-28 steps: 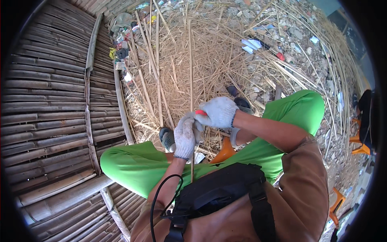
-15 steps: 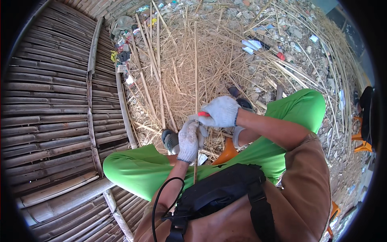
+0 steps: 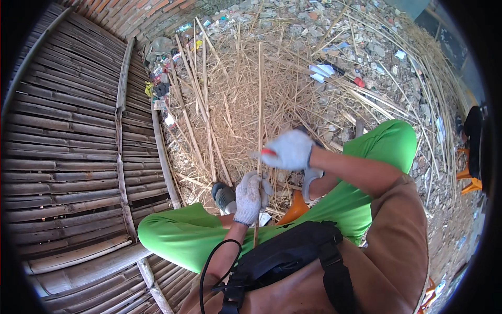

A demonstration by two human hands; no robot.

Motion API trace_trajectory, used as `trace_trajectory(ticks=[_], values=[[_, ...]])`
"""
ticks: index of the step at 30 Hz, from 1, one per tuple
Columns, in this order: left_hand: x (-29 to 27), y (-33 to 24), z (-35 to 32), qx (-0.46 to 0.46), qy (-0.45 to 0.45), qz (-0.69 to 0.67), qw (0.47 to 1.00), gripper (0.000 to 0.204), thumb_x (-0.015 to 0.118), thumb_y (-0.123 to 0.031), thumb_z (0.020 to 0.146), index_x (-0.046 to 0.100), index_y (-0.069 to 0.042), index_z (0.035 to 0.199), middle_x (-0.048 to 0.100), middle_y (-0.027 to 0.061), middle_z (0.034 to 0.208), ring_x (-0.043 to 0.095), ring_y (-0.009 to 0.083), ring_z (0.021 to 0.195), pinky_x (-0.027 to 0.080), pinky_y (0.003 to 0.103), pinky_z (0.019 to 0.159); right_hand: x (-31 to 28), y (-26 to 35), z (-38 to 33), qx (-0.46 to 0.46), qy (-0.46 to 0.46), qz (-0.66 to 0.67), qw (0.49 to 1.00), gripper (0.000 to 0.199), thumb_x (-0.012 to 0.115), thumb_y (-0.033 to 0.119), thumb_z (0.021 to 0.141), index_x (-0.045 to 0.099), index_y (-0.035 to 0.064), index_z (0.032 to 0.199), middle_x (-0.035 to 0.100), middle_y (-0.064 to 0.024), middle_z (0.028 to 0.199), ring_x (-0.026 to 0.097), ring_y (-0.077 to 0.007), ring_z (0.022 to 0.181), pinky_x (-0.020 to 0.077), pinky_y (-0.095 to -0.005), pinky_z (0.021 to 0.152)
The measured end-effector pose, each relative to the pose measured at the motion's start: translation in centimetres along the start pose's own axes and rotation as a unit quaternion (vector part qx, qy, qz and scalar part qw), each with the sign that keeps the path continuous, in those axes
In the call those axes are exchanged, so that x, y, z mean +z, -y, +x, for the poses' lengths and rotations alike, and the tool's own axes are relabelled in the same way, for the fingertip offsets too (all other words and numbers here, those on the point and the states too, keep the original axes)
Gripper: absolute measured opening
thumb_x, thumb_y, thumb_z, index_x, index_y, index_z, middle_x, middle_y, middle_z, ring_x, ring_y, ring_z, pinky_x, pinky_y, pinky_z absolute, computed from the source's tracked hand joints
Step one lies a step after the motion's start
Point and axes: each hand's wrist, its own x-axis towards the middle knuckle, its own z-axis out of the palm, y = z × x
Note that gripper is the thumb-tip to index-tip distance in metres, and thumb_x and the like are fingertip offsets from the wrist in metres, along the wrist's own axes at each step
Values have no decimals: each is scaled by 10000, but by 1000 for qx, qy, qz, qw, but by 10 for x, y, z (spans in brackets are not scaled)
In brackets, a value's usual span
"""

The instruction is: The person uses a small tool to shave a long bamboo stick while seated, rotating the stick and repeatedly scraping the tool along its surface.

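Head view shows a long, thin bamboo strip (image 3: 260, 94) running from the lap out over the ground. The gloved left hand (image 3: 248, 198) has its fingers wrapped around the strip; just above, the gloved right hand (image 3: 292, 150), motion-blurred, has its fingers closed on a red-handled tool (image 3: 269, 152), probably a knife, its pale blade at the strip. Should the blade slip downward, it might nick the left fingers, so near below; too deep a bite could split so slender a piece. Straw-like shavings (image 3: 238, 91) cover the ground ahead, with rubble (image 3: 377, 49) to the right. A slatted bamboo platform (image 3: 68, 166) stands at left, a brick wall (image 3: 130, 21) beyond.
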Motion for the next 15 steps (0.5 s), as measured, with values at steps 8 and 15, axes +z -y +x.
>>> trace_trajectory(ticks=[8, 15], values=[[-7, 8, 5, 34, -20, 43, 998, 344, 485, -288, 1169, 619, 18, 1248, 676, 68, 733, 504, 104, 428, 393, 257, 388, 1, 6, 5, -36, 6, -12, 999, 630, 511, 685, 1022, 773, 150, 820, 750, -191, 771, 756, -400, 721, 602, -545, 652], [-7, -8, 1, 18, 3, 32, 999, 365, 481, -305, 1176, 616, 25, 1253, 673, 51, 720, 534, 94, 456, 412, 258, 430, 4, -3, 9, -34, -65, -2, 997, 675, 466, 716, 1038, 785, 153, 845, 752, -188, 767, 755, -397, 728, 604, -543, 661]])
